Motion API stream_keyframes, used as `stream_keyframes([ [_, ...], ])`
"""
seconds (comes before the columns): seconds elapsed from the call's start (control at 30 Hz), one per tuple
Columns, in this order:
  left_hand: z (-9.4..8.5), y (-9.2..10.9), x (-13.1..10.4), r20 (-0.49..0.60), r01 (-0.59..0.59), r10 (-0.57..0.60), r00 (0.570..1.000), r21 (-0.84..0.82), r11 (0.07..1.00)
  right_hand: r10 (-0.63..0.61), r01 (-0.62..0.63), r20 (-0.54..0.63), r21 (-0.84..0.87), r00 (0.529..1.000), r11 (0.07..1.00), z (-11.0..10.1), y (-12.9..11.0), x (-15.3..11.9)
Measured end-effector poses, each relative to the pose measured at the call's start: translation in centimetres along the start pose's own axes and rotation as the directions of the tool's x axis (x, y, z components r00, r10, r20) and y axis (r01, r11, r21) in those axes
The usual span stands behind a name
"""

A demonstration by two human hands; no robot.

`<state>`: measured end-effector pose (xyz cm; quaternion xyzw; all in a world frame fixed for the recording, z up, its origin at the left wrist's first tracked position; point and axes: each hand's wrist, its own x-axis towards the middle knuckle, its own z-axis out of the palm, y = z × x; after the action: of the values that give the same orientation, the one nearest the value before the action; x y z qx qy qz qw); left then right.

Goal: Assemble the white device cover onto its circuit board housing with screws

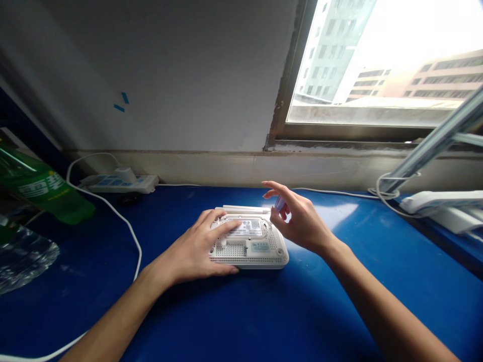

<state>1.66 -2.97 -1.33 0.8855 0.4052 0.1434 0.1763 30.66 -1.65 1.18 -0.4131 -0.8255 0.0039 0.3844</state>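
Observation:
A white box-like device [260,247] with vent holes, printed labels and a folded antenna-like bar along its far edge lies on the blue table. My left hand [194,246] rests over its left part, fingers on the top and thumb at the near edge, gripping it. Above the far right corner, my right hand [298,216] pinches a small translucent purplish item [279,203] between thumb and fingers, with other fingers raised. Most of that item is hidden by the fingers.
A green bottle [56,193] and a clear bottle [26,256] are at the left. A power strip [124,184] lies by the wall, and a white cable [130,226] crosses the left side. White equipment [445,206] and a metal bar [430,141] stand at the right.

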Motion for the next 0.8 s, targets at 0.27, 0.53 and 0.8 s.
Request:
stream_keyframes([
  [0.27,0.01,-0.02,-0.04,-0.009,-0.011,0.011,1.000,-0.003,1.000,-0.012,0.010,-0.035,-0.030,0.999,0.999,0.19,0.14,0.00],
  [0.53,-0.16,0.14,-0.03,0.001,-0.002,0.002,1.000,-0.008,1.000,0.008,-0.008,0.001,-0.016,1.000,1.000,0.10,-0.14,0.06],
  [0.8,-0.10,0.10,-0.03,-0.008,-0.011,0.011,1.000,-0.008,1.000,-0.004,0.004,-0.013,-0.001,1.000,1.000,0.12,-0.10,0.05],
])
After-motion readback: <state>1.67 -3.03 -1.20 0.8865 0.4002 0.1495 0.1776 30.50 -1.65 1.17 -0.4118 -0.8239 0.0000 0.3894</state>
